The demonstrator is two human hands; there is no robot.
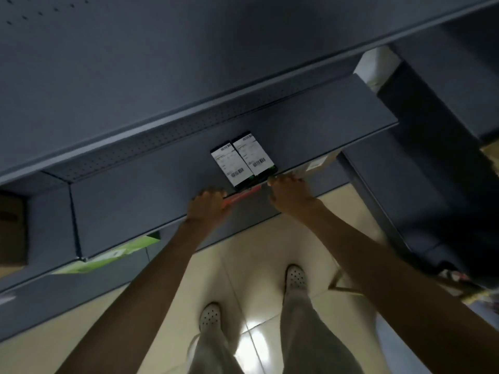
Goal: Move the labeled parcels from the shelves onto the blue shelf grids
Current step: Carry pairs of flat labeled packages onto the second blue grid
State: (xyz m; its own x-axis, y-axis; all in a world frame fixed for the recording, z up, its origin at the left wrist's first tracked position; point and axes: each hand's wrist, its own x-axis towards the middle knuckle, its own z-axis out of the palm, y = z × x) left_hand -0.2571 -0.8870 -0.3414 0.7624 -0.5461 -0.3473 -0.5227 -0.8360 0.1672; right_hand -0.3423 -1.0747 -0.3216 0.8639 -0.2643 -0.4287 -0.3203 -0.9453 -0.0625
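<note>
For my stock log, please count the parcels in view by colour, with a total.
Black parcels with white labels: 2
Green-and-white parcel: 1
Brown carton: 1
Pale white parcels: 2
Total: 6

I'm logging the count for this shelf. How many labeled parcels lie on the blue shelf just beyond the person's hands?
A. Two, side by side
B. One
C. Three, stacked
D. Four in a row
A: a first parcel and a second parcel lie side by side, long edges together, near the front edge of the blue shelf. Each has a white barcode label facing up.
</note>
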